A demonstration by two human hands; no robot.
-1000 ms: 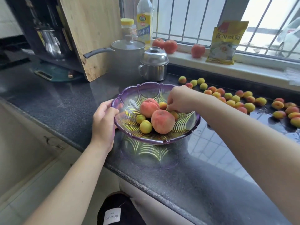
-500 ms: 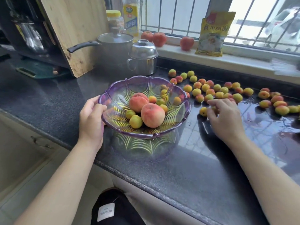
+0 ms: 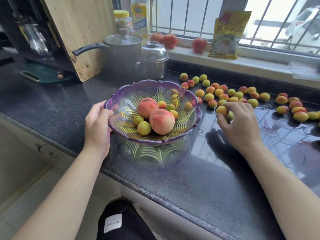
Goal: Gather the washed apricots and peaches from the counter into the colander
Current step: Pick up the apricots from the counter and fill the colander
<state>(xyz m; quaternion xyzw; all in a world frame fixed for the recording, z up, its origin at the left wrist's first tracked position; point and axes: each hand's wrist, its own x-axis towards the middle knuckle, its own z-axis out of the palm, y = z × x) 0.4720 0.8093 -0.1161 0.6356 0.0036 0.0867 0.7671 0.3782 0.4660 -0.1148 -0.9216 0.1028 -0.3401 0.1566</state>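
Since half a second earlier the right hand (image 3: 239, 124) had curled round an apricot (image 3: 222, 110), pinching it just right of the colander (image 3: 195, 118). Left hand (image 3: 97, 126) still gripped the colander's left rim. Two peaches (image 3: 161, 121) and small apricots sat inside; loose apricots (image 3: 233, 94) lay scattered on the dark counter (image 3: 69, 108).

Bright window daylight, glossy counter (image 3: 225, 170) glare

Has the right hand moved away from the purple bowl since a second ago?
Yes. The right hand has left the colander and gone rightward onto the counter, now pinching an apricot.
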